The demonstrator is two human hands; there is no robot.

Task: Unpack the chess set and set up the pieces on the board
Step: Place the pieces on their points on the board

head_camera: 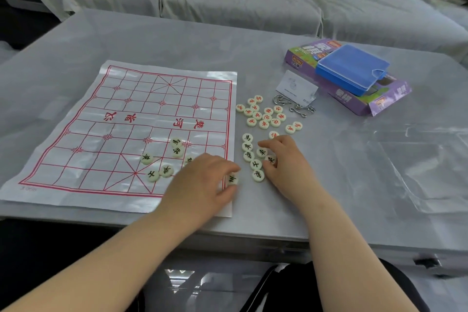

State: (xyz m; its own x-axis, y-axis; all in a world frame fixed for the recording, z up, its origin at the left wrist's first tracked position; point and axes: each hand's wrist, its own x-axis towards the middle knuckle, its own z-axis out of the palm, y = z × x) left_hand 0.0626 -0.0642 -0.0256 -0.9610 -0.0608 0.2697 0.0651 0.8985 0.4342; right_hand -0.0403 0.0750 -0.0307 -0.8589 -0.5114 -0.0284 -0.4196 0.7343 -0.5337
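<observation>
Board: From my remote seat I see the red-lined sheet lying flat on the left of the table.
Placed discs: A handful of black-lettered ones lie scattered in the board's near right quarter, not in a back row.
Left hand: Fingertips pinch one black-lettered piece right at the board's near right edge.
Loose black pieces: A small cluster lies on the table just beside the board.
Right hand: It is curled over that cluster with its fingers on the discs. From this angle I cannot tell whether it grips one or only touches them.
Step in hand: By my judgement, feeding black pieces onto the near side, with the setup barely begun.
Next move: It calls for carrying the pinched piece to its line crossing and setting it down face up without nudging its neighbours.
Red pieces: These are heaped farther back, all off the board.
Metal ring puzzles: They lie beside a white card, no part of the set.
Blue case: Its lid is down and it rests on top of the carton, no piece visible inside.
Purple carton: It lies flat with its right end flap open and no pieces showing in the opening.
</observation>
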